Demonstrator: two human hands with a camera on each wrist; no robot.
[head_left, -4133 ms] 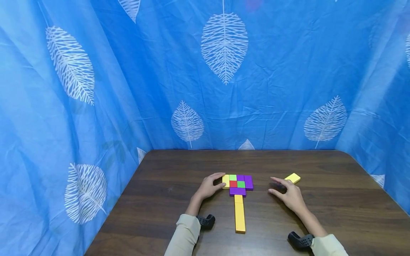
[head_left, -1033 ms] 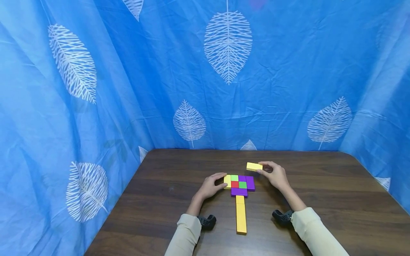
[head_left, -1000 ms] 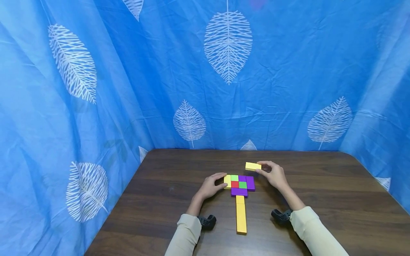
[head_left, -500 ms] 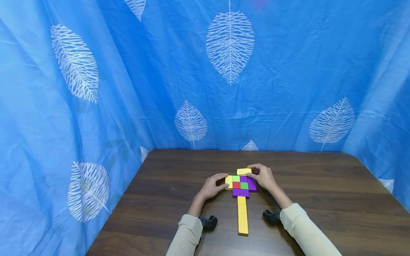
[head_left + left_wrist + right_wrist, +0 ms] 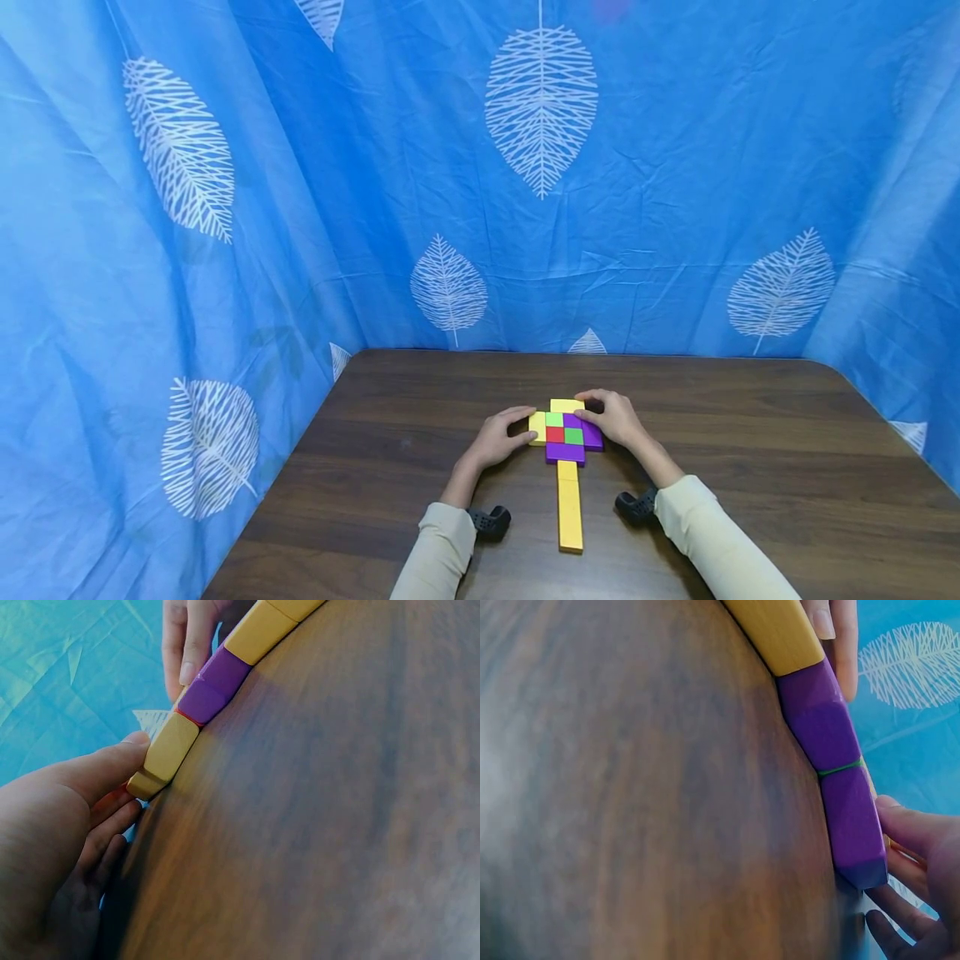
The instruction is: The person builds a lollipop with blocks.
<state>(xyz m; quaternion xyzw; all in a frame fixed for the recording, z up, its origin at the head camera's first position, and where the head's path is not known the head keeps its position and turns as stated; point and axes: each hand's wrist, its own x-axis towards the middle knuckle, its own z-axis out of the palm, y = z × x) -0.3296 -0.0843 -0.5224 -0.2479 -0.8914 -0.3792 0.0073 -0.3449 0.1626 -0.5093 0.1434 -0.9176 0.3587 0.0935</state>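
Note:
Flat coloured blocks lie joined on the table. In the head view my left hand [image 5: 491,439] spans the left yellow block [image 5: 536,428], thumb on its near end and fingers at its far end. My right hand [image 5: 615,417] pinches the right end of another yellow block [image 5: 566,406], which lies along the far side. Between them are light green [image 5: 554,419], red [image 5: 555,434], green [image 5: 573,436] and purple [image 5: 572,420] squares. One purple block [image 5: 593,438] sits on the right, partly under my right hand; another purple block [image 5: 565,452] closes the near side.
A long yellow strip [image 5: 570,517], with a visible seam near its top, runs from the near purple block towards me. The dark wooden table [image 5: 420,383] reaches back to a blue leaf-patterned curtain [image 5: 645,208]. Black wrist devices [image 5: 491,522] flank the strip.
My right hand has picked up the loose yellow block from the right, carried it left and lowered it against the far side of the pattern. My left hand keeps its place.

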